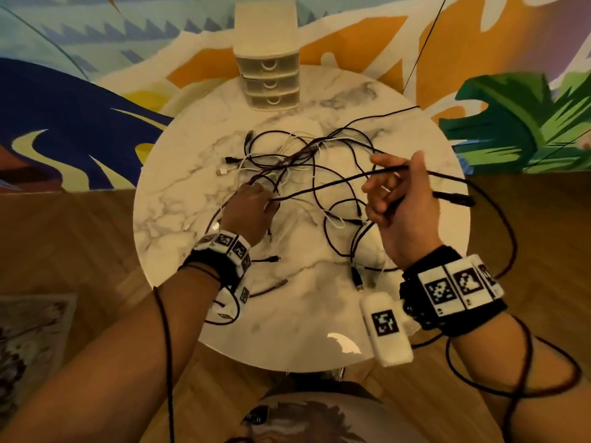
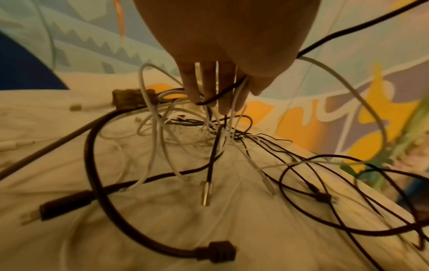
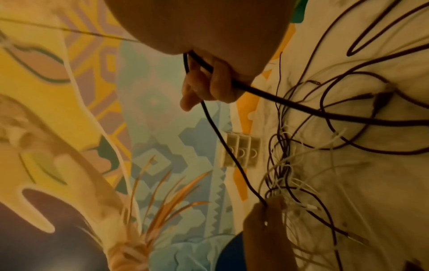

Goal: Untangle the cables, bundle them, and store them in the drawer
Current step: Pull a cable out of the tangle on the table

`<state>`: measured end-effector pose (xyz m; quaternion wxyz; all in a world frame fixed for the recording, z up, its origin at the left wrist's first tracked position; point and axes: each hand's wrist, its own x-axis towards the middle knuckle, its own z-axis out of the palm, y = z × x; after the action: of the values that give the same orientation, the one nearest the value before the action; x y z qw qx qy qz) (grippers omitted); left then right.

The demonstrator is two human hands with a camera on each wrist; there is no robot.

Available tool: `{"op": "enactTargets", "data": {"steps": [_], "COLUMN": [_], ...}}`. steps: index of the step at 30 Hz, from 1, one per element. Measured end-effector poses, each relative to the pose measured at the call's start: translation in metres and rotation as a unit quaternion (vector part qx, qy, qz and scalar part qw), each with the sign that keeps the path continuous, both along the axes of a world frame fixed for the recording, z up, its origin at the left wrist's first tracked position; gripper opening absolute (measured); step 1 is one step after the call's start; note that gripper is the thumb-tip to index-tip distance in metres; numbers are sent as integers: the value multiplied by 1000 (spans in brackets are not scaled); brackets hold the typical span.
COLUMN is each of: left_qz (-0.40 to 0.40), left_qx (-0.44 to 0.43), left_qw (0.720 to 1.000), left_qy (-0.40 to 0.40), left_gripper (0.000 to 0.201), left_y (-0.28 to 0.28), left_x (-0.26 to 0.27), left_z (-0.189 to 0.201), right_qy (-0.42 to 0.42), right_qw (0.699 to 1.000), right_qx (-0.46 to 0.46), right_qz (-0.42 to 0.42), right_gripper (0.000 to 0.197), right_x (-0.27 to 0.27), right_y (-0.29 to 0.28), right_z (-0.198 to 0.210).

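A tangle of black and white cables lies spread over a round marble table. My left hand reaches into the tangle's near left side. Its fingers are threaded through and hooked on thin black and white cables. My right hand is raised above the table's right side and grips a thick black cable. That cable's plug end sticks out past the hand. The fingers curl round this cable. A small three-drawer unit stands at the far edge, its drawers looking closed.
Loose plugs lie near the front: a black USB plug and a thick plug. A black cable loop hangs off the table's right edge. Wood floor surrounds the table, a rug lies at the left, and a painted wall stands behind.
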<state>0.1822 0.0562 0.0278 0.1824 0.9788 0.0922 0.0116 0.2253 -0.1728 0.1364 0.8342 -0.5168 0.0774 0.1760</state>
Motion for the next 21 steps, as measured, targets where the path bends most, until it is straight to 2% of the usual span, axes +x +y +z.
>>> {"op": "enactTargets", "data": {"steps": [3,7,9,11,15,18,21], "left_qz": [-25,-22,-47,-73,-2,14,27], "left_qx": [54,91,82,39,-49,-27,-16], "left_qw": [998,989,980,976,990,995,993], "left_qy": [-31,-112,-176,-202,-133,-97,-112], "left_gripper": [44,36,27,15,12,18,20], "left_y": [-14,-38,-49,-55,-44,-29,-22], "left_x": [-13,-31,-38,-42,-42,-35,-20], "left_z": [7,16,18,16,-7,-15,-11], "right_qy": [26,21,11,-2,-43,-76,-89], "right_qw": [993,952,945,947,959,962,967], "right_qx": [-71,-217,-240,-239,-213,-195,-184], "right_qz": [94,216,223,213,183,175,154], "right_gripper": [51,54,56,57,57,56,55], "right_x": [-5,-15,-18,-22,-25,-25,-25], "right_y": [17,42,45,45,42,40,38], "right_z": [-10,-22,-23,-20,-7,7,19]}}
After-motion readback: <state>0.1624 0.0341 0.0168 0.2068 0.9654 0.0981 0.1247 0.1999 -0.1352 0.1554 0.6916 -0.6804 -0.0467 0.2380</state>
